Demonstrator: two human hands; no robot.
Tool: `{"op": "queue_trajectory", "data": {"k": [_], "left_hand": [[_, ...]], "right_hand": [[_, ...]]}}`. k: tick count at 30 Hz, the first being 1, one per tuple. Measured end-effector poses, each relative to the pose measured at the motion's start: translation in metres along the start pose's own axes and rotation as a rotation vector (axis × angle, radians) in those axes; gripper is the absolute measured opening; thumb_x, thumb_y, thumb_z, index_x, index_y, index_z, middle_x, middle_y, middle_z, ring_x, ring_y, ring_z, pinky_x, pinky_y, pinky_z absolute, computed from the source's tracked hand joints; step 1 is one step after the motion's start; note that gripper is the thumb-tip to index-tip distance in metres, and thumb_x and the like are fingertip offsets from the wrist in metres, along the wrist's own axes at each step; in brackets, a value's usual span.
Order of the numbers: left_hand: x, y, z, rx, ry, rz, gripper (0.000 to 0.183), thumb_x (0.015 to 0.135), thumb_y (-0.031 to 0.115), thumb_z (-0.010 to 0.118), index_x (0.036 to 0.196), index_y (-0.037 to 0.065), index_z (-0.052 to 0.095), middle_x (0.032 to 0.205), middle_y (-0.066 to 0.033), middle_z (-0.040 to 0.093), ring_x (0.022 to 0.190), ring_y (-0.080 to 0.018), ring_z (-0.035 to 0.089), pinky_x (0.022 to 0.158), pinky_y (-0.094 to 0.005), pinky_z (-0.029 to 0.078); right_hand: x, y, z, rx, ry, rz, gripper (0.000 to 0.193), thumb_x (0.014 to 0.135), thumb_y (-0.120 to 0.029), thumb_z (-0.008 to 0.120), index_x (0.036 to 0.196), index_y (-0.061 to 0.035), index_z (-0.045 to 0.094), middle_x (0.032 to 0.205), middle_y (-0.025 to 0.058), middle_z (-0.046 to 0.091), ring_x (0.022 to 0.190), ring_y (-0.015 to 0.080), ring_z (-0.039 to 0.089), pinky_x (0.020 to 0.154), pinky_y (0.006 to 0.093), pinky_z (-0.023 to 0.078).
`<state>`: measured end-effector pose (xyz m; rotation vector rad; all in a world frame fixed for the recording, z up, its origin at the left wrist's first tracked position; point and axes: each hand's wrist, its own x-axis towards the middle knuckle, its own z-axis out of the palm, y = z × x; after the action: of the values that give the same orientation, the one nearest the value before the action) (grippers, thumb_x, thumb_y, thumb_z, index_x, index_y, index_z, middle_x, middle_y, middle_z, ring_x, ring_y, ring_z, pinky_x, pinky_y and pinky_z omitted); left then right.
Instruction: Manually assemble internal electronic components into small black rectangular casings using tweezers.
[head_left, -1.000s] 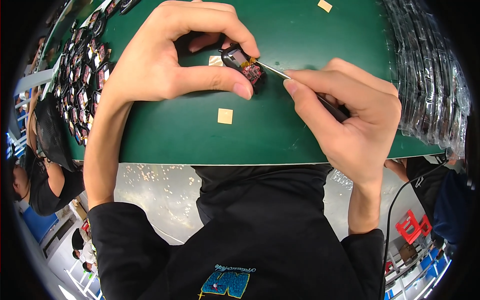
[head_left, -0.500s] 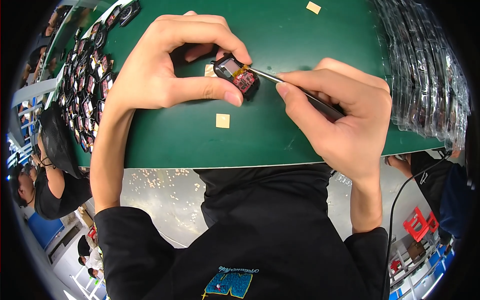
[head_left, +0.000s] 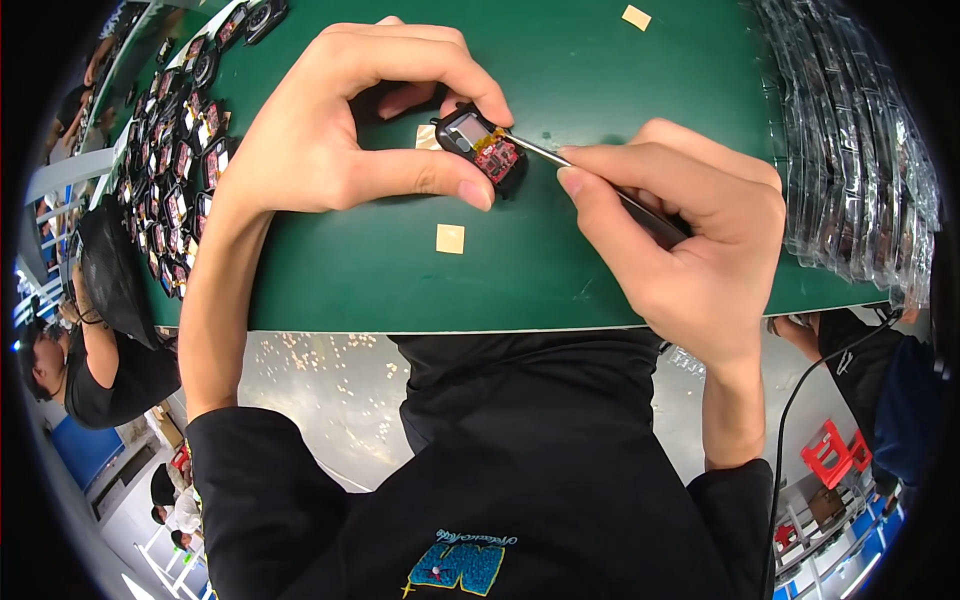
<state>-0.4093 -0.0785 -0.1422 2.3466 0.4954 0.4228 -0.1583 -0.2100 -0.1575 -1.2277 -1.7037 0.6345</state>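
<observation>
My left hand [head_left: 345, 125] is closed on a small black device housing [head_left: 446, 133], pinching its edges between thumb and fingers. Its open side faces up and shows a red circuit board [head_left: 498, 160], a grey rectangular part [head_left: 467, 130] and a strip of amber tape [head_left: 487, 142]. In my right hand [head_left: 690, 215] I grip slim tweezers [head_left: 540, 151] with a silver tip and darker body. The tip meets the housing's right edge beside the amber tape; whether it pinches anything is too small to tell.
Many similar opened housings [head_left: 185, 165] crowd the green table's [head_left: 600, 285] left side. Stacked clear plastic trays [head_left: 850, 150] line its right side. Small beige squares [head_left: 450, 239] lie on the tabletop. A person [head_left: 95, 350] sits at the left; red stools [head_left: 828, 453] stand on the floor.
The housing and my left hand have shifted slightly to the right in the picture. My tweezers' tip stays at the housing's right edge, and both grips look the same.
</observation>
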Motion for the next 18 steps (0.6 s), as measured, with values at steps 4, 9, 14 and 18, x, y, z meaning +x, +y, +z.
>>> {"op": "queue_trajectory", "data": {"k": [4, 9, 14, 18], "left_hand": [[0.0001, 0.0019, -0.0003, 0.01, -0.004, -0.001, 0.056, 0.062, 0.032, 0.103, 0.107, 0.006, 0.083, 0.088, -0.0005, 0.073, 0.069, -0.0129, 0.049, 0.069, -0.031, 0.036], [0.0016, 0.0, 0.0016, -0.012, 0.008, 0.001, 0.056, 0.062, 0.032, 0.103, 0.107, 0.006, 0.083, 0.088, -0.0007, 0.074, 0.069, -0.0127, 0.05, 0.069, -0.0311, 0.036], [0.0017, 0.0023, -0.0004, -0.004, -0.002, -0.003, 0.056, 0.062, 0.032, 0.103, 0.107, 0.006, 0.083, 0.089, -0.0008, 0.074, 0.069, -0.0126, 0.049, 0.07, -0.0309, 0.036], [-0.0002, 0.0016, -0.0003, -0.001, 0.004, -0.009, 0.056, 0.061, 0.029, 0.103, 0.108, 0.006, 0.083, 0.089, -0.0005, 0.074, 0.069, -0.0126, 0.048, 0.07, -0.0303, 0.036]], "right_hand": [[-0.0016, -0.0012, -0.0005, -0.031, 0.019, -0.008, 0.015, 0.083, 0.01, 0.083, 0.097, 0.0033, 0.085, 0.067, 0.0008, 0.063, 0.055, 0.0049, 0.05, 0.052, 0.0243, 0.032], [-0.003, 0.0013, -0.0007, -0.054, 0.027, -0.029, 0.017, 0.083, 0.011, 0.083, 0.098, 0.0031, 0.085, 0.068, 0.0017, 0.063, 0.055, 0.0059, 0.052, 0.052, 0.0248, 0.034], [-0.003, 0.0003, 0.0001, -0.045, 0.008, -0.056, 0.019, 0.083, 0.013, 0.082, 0.099, 0.0032, 0.085, 0.068, 0.0026, 0.063, 0.056, 0.0073, 0.054, 0.053, 0.0256, 0.037], [-0.0017, 0.002, 0.0022, -0.047, 0.011, -0.08, 0.019, 0.083, 0.012, 0.082, 0.099, 0.0032, 0.085, 0.068, 0.003, 0.063, 0.056, 0.0074, 0.053, 0.052, 0.0256, 0.036]]}}
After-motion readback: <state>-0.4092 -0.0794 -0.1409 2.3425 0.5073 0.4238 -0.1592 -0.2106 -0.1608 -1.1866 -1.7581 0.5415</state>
